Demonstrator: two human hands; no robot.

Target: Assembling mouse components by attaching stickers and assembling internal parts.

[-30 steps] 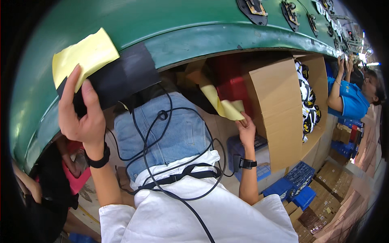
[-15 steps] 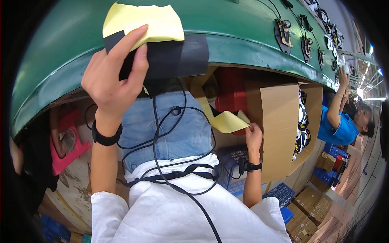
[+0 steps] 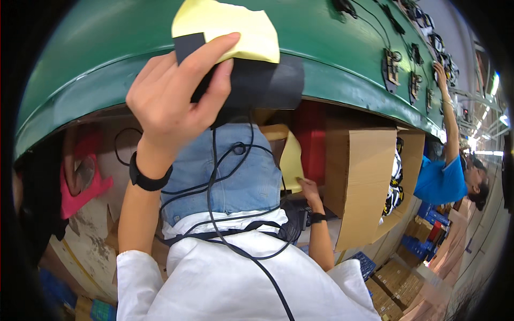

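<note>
My left hand (image 3: 176, 93) is closed at the green bench's front edge, thumb and forefinger pinching a black sheet with a yellow face (image 3: 230, 27). Its yellow face is folded up over the bench top, and the black part (image 3: 273, 83) lies along the bench edge. Lower down, beside my right thigh, my right hand (image 3: 310, 193) grips the end of a yellow strip (image 3: 290, 160) with a dark patch at its lower end. Whether the strip and the sheet are one piece is hidden below the bench edge. A black cable (image 3: 211, 187) loops over my lap.
On the green bench (image 3: 107, 48), small black devices with cords (image 3: 392, 67) stand to the right. An open cardboard box (image 3: 369, 182) of black-and-white items is at my right, beside something red (image 3: 310, 139). A co-worker in blue (image 3: 441, 179) reaches to the bench; a pink stool (image 3: 85, 187) stands left.
My left hand and the sheet appear further right in the view. My right hand has moved left and lower, drawing the yellow strip closer to my thigh. The co-worker's arm has shifted along the bench.
</note>
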